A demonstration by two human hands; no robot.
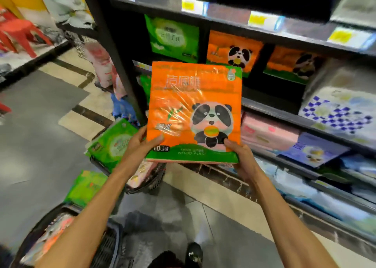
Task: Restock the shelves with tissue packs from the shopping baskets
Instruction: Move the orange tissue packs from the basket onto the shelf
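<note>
Both hands, left hand (142, 143) and right hand (242, 157), grip the bottom corners of an orange panda pack (193, 113) held below the matching shelf row (234, 50), unplaced, while two baskets (146, 184) beneath it hold more, so restocking appears unfinished.

I am seeing the yellow price labels (257, 20) smeared past reading. The orange panda tissue pack (194, 113) is hiding the shelf edge behind it. The near basket (109, 245) is running off the bottom edge, its contents blurring, perhaps more packs. My fingers (140, 137) are disappearing behind the pack.
</note>
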